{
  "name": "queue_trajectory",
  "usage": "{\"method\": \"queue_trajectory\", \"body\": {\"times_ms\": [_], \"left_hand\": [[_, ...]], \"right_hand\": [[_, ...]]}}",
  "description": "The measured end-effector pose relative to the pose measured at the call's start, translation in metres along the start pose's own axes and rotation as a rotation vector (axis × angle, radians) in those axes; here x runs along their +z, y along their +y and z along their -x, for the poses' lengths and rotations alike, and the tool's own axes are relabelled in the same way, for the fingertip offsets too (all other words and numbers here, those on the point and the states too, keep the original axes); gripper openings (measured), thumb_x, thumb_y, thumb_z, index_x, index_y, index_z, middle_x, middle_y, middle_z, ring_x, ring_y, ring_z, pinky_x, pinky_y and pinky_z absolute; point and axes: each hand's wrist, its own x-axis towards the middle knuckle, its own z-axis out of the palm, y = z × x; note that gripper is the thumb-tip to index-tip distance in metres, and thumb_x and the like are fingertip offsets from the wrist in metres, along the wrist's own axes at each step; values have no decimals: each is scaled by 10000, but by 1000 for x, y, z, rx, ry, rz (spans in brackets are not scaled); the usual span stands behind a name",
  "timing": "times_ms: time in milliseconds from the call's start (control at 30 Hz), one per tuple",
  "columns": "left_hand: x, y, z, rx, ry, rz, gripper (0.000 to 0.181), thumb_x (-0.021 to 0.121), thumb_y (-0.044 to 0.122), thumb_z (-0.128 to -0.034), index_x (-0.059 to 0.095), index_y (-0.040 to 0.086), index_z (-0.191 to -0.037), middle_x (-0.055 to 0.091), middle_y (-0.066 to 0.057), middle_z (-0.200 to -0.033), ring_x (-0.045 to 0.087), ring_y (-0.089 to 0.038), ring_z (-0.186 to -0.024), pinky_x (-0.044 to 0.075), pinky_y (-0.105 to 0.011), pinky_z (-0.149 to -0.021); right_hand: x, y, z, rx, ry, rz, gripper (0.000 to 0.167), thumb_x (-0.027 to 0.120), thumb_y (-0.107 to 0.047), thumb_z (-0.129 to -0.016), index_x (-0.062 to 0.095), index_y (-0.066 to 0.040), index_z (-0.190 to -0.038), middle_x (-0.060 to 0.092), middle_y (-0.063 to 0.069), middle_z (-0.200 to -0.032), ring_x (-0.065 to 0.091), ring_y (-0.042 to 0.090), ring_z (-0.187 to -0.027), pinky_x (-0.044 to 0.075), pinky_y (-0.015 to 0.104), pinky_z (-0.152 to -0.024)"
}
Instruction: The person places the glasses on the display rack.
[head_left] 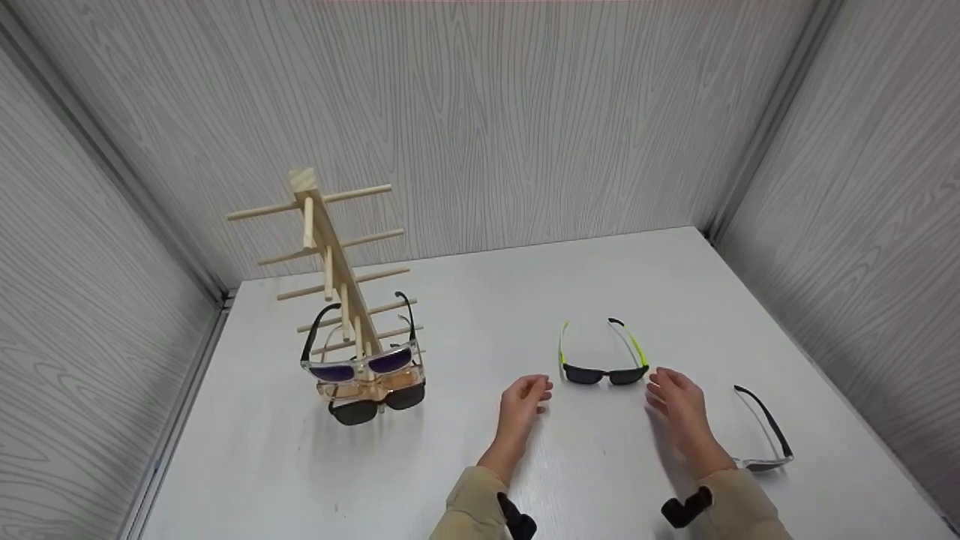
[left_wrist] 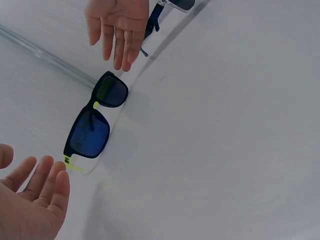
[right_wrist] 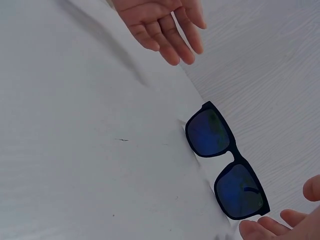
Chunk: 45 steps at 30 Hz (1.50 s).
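White worktop [head_left: 480, 307] stretched across the lower frame. At left stood a wooden rack [head_left: 341, 255], its lower part bearing three pairs of glasses [head_left: 356, 412]. The left hand [head_left: 520, 405] and right hand [head_left: 681, 405] were spread, fingers loosely extended. Between them, right of centre, lay black-fronted sunglasses [head_left: 583, 375] with yellow-green temples; a black-templed pair [head_left: 777, 435] lay at lower right.
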Motion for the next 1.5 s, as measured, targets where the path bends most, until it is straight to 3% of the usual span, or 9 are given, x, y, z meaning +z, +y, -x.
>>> {"method": "queue_trajectory", "body": {"times_ms": [333,600,733,1267,1500], "left_hand": [[10,-2,-13,-50,-55,-114,342,520,215,-954,541,-6,-1213,606,-39,-1013,562,-136,-875,489,-319,-763],[22,0,-26,-89,-26,-87,354,529,215,-935,541,-16,-1203,617,-84,-981,570,-213,-857,463,-261,-679],[27,0,-30,-95,-8,-108,358,538,224,-926,549,-22,-1186,618,-57,-965,573,-179,-854,469,-258,-684],[39,8,-34,-148,20,-130,420,564,268,-908,537,-47,-1184,611,-94,-992,583,-218,-904,476,-278,-704],[43,7,-39,-175,20,-87,337,560,240,-908,579,-39,-1096,605,-155,-933,544,-183,-787,457,-272,-653]], "right_hand": [[1,-1,-7,22,-30,14,641,397,-324,-996,119,13,-1465,200,214,-1492,291,311,-1337,321,370,-1044],[4,-1,-15,18,-28,16,628,395,-283,-989,136,63,-1445,199,244,-1481,283,347,-1332,320,403,-1042],[8,-1,-20,21,-12,2,590,397,-246,-986,179,73,-1432,232,251,-1461,289,355,-1323,319,416,-1040],[7,3,-30,60,-52,14,598,405,-238,-993,159,85,-1432,209,257,-1475,211,351,-1359,287,432,-1057],[9,1,-35,69,-45,33,590,399,-240,-996,169,88,-1430,239,254,-1463,225,337,-1357,285,428,-1058]]}}
